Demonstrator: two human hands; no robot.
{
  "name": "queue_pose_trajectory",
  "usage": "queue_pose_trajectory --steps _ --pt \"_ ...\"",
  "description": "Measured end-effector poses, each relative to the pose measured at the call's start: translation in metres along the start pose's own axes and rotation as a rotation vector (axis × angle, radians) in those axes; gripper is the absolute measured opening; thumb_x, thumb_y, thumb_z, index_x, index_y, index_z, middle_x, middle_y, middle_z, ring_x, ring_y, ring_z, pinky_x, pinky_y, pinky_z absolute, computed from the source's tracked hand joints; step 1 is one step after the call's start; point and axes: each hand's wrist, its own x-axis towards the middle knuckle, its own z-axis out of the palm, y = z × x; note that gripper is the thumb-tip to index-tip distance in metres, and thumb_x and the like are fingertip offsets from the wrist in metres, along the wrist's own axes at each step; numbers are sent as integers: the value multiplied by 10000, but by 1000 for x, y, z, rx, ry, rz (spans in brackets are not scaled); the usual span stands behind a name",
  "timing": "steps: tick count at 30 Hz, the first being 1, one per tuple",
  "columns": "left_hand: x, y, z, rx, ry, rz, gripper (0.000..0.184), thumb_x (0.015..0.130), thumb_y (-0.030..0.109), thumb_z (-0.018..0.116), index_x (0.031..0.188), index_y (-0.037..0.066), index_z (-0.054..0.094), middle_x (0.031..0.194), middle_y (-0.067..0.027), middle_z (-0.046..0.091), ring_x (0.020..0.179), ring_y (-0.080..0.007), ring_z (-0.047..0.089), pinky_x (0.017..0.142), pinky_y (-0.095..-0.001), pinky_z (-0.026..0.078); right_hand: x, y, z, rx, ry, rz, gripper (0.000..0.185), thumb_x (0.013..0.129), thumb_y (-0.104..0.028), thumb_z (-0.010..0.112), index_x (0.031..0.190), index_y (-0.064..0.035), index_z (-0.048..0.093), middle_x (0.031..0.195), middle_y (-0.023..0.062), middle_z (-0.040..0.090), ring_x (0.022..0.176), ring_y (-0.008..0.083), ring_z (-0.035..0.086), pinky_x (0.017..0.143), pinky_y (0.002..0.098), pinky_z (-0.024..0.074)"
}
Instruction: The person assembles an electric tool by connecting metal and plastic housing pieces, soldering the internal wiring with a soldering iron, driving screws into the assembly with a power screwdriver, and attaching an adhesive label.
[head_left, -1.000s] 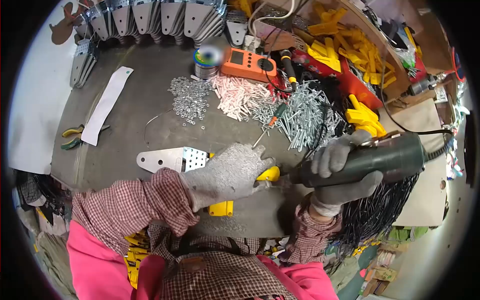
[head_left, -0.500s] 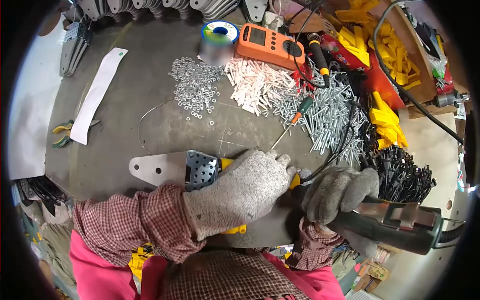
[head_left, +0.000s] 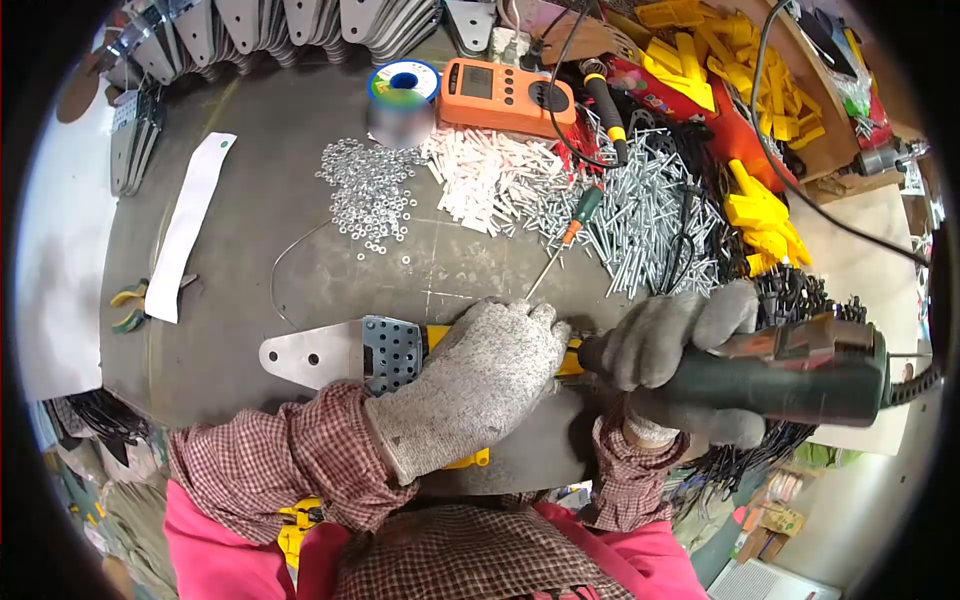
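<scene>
A yellow-handled tool with a perforated metal guard [head_left: 392, 352] and a flat silver plate [head_left: 312, 356] with holes lies on the grey table. Over its yellow handle, my gloved left hand [head_left: 490, 375] presses with fingers curled, hiding most of it. My gloved right hand [head_left: 665, 345] is wrapped round a dark green power screwdriver [head_left: 790, 375], held nearly level. The driver's nose points left, close against the handle's right end; whether the bit touches a screw is hidden. Just beyond my left fingers lies a green-and-orange screwdriver [head_left: 582, 215].
Nuts [head_left: 365, 190], pale sleeves [head_left: 485, 180] and screws [head_left: 650, 215] are heaped behind my hands. Further back are a solder spool [head_left: 405, 82] and an orange multimeter [head_left: 505, 95]. Pliers [head_left: 130, 305] and a paper strip [head_left: 190, 235] lie left; yellow handle parts [head_left: 765, 225] lie right.
The power screwdriver has swung up and left, its nose now at the handle's right end and its body nearer level. My left hand stays on the handle. The whole view has shifted slightly.
</scene>
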Motion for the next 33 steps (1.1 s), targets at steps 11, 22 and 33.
queue_pose_trajectory --steps 11,22,33 --pt "3 -4 -2 9 12 -33 422 794 247 682 1134 11 603 1019 -149 629 948 -308 646 793 -420 522 -15 16 19 -87 249 -90 841 610 -648 845 1103 -66 490 753 95 620 548 222 601 497 348 532" --pt "-7 -14 14 -146 308 40 501 804 327 714 1156 -15 616 894 -174 693 826 -338 695 751 -435 540 -13 14 100 190 -564 123 645 820 -464 783 1205 -48 474 843 161 623 688 268 650 591 397 539" --pt "3 -14 26 -116 337 48 327 808 332 629 963 61 727 797 -95 732 779 -248 728 660 -443 525 -31 42 122 112 -427 154 644 829 -453 784 1204 -27 480 815 167 624 629 266 647 540 389 549"
